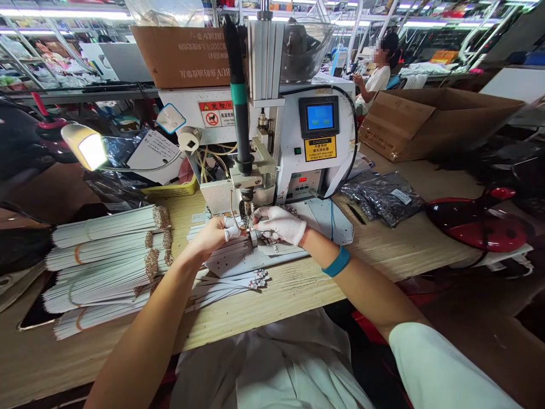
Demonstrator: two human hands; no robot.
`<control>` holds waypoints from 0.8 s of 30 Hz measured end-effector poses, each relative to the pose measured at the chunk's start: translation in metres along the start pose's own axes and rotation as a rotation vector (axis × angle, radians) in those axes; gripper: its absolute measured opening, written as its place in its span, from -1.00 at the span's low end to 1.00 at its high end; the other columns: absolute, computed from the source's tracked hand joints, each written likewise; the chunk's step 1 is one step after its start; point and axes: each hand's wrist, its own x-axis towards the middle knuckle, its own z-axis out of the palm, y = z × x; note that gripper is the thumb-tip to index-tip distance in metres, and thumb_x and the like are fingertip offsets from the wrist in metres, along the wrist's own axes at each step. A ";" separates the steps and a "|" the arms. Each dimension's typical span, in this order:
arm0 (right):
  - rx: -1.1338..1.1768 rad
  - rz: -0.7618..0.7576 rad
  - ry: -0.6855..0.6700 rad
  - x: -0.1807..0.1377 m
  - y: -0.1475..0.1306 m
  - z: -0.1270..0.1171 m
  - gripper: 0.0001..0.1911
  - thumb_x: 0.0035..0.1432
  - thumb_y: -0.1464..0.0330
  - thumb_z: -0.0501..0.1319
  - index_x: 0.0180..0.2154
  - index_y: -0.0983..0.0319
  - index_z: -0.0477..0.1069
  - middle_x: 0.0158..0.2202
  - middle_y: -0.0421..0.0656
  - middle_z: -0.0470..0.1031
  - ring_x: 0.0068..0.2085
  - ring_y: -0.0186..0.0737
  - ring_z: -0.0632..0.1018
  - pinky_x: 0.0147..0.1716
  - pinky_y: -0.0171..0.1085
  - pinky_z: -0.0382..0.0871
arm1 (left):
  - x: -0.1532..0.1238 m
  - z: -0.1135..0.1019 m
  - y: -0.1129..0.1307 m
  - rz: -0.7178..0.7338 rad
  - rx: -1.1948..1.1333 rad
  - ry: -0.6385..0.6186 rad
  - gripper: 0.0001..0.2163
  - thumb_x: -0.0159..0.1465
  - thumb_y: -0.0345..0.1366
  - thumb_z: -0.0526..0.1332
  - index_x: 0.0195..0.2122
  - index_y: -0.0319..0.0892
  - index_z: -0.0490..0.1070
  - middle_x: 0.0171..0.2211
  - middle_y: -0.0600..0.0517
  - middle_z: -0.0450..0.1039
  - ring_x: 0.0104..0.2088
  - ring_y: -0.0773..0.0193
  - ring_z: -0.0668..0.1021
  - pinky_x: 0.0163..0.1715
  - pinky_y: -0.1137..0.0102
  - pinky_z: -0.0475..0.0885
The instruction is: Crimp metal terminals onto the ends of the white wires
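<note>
Both hands meet under the head of a benchtop soldering machine (pixel 246 193). My left hand (pixel 215 234), with white coverings on its fingertips, is closed in a pinch left of the machine's small work holder (pixel 254 236). What it pinches is too small to make out. My right hand (pixel 279 224), in a white glove, has its fingertips pressed together just right of the tip, and they hide what they hold. White wires (pixel 227 253) lie on the machine's base below my left hand. Nearer me, a fan of white wires with small metal-ended connectors (pixel 255 279) rests on the table.
Banded bundles of white wires (pixel 106 255) are stacked at the left. A lit lamp (pixel 87 147) hangs above them. Plastic bags (pixel 383 196) and an open cardboard box (pixel 400 122) stand to the right, near a red-and-black device (pixel 477 224). Another person (pixel 378 79) sits farther back.
</note>
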 end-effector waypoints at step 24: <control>0.046 0.021 0.033 0.000 0.000 0.002 -0.80 -0.10 0.45 0.25 -0.37 0.26 0.26 -0.60 -0.35 0.20 -0.70 -0.56 0.16 -0.77 -0.50 -0.12 | -0.004 0.004 0.000 -0.005 -0.017 0.016 -0.81 -0.10 -0.21 0.22 -0.56 -0.25 0.41 -0.68 0.19 0.12 -0.63 0.47 0.09 -0.61 0.49 -0.05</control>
